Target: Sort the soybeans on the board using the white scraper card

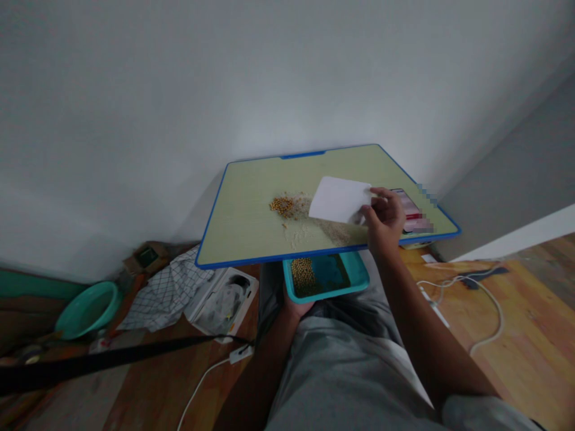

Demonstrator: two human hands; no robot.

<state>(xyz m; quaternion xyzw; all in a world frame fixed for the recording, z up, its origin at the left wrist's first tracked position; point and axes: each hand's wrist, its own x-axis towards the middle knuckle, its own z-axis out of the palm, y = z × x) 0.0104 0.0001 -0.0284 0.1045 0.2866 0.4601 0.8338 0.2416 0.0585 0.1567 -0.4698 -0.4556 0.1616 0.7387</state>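
A white card or stiff sheet of paper (339, 200) is pinched at its right edge by my right hand (387, 215), held over the table. Beneath and left of the card, a pile of yellow-brown beans or kernels (283, 207) and some pale grains (302, 205) lie on the light table top (251, 185). My left hand (299, 307) supports a turquoise tray (362, 276) from below, under the table's front edge. Inside the tray, yellowish beans (303, 275) fill the left part and small dark green grains (336, 269) show at the right. Most left fingers are hidden under the tray.
A phone (406, 206) lies on the table's right side, by my right hand. On the floor at left are a turquoise basin (90, 310), a checked cloth (166, 290) and a white box (224, 302). White cables (494, 299) trail across the floor at right.
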